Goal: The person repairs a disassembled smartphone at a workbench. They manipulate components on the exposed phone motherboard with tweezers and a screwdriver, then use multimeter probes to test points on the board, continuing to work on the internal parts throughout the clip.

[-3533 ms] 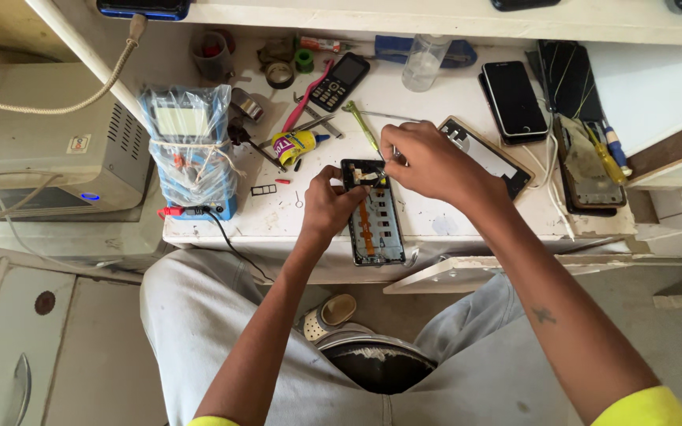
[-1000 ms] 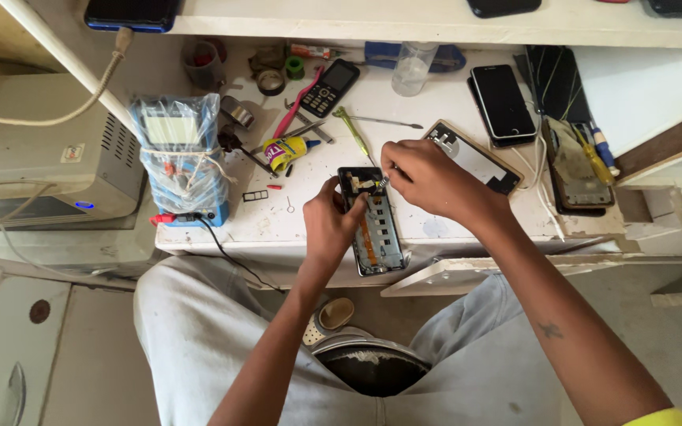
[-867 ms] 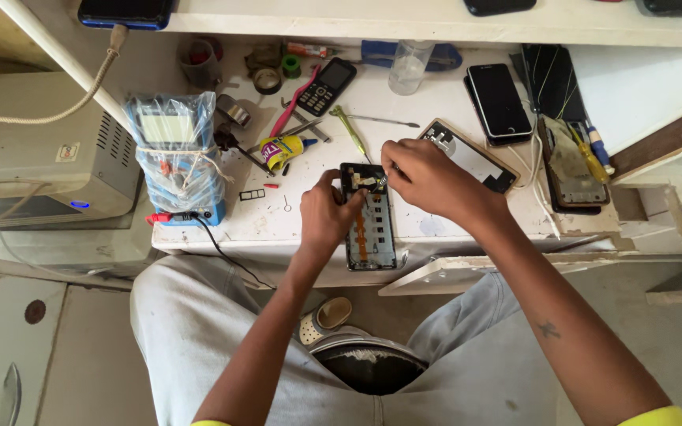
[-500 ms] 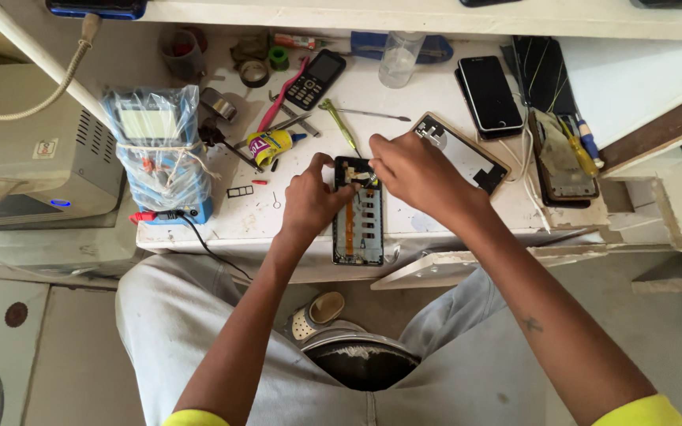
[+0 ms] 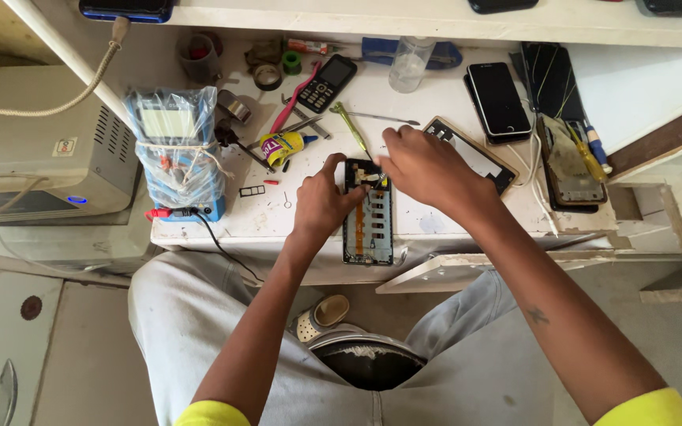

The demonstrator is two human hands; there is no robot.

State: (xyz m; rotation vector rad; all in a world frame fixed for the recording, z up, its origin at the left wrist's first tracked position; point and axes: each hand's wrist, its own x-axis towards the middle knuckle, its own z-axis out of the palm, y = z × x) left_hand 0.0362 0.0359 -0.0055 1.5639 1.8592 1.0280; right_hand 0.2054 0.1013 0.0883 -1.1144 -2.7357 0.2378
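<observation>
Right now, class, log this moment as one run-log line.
left hand: steadies opened phone | right hand: works at its top end | surface: white bench | nearby: glue tube

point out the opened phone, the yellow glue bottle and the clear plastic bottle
opened phone (image 5: pixel 370 230), head view, on its exposed lower inner frame
yellow glue bottle (image 5: pixel 281 147), head view, on its yellow body
clear plastic bottle (image 5: pixel 410 66), head view, on its see-through side

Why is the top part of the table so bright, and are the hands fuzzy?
Head view: daylight washes out the white table near its far edge; the left hand and right hand look slightly soft over the opened phone; their shadows are faint.
</observation>
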